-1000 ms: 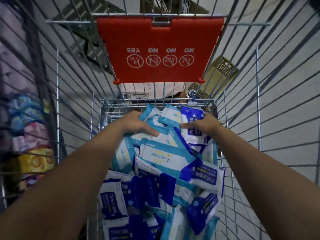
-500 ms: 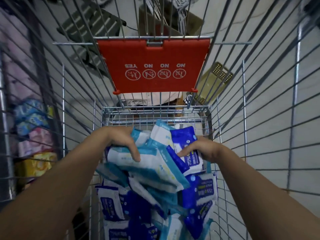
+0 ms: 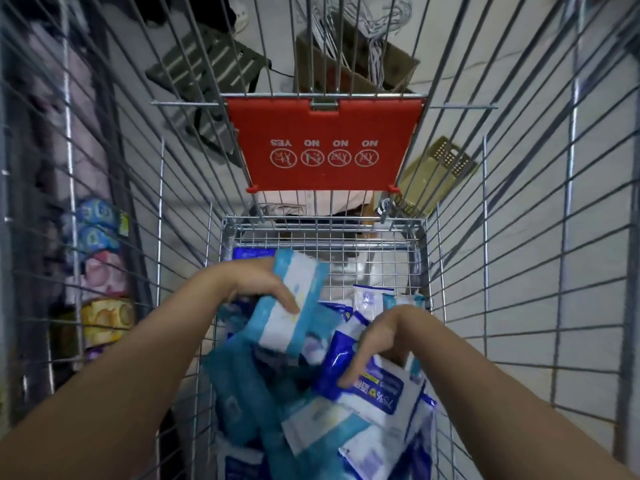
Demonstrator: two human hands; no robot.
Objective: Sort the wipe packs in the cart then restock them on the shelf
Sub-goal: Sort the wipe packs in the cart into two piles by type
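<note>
Cart (image 3: 322,221): you're looking down into the wire basket, with the red flap (image 3: 325,143) hinged at the far end. All positions below are relative to that flap.

Pile of wipe packs (image 3: 311,427): on your side of the flap, on the basket floor. Light-blue and dark-blue packs lie mixed and overlapping. The floor just under the flap is mostly bare wire.

Shelf goods (image 3: 97,230): well left of the flap, outside the cart wall. Blurred.

Cardboard box (image 3: 346,64): beyond the flap, on the floor.

Tan basket (image 3: 433,174): just right of the flap, outside the cart, tilted.

Your left hand (image 3: 256,285): below the flap, slightly left. Its fingers are curled over a light-blue pack (image 3: 298,306) and clamp it. The pack is tilted and raised above the pile.

Your right hand (image 3: 384,337): below the flap's right edge, nearer you than the left hand. Its fingers are curled down, tips on a dark-blue pack (image 3: 377,393), gripping its upper edge. That pack rests on top of the pile.
</note>
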